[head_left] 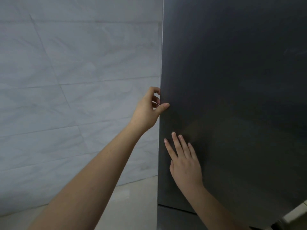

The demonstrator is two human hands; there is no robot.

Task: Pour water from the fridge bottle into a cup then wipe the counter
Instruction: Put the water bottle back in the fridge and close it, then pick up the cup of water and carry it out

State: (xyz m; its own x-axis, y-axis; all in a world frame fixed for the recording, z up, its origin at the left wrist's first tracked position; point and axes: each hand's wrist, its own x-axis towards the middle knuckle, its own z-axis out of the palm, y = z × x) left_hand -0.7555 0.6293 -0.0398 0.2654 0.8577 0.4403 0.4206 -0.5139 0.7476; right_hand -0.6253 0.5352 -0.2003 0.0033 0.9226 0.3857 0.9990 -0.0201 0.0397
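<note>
A dark grey fridge door fills the right half of the view. My left hand grips the door's left edge, fingers curled behind it and thumb on the front face. My right hand lies flat on the door front below, fingers spread and pointing up. The door looks closed. No bottle, cup or counter is in view.
A pale grey marbled tile wall stands to the left of the fridge. A light floor shows below it. A seam marks a lower fridge door. A pale edge shows at the bottom right corner.
</note>
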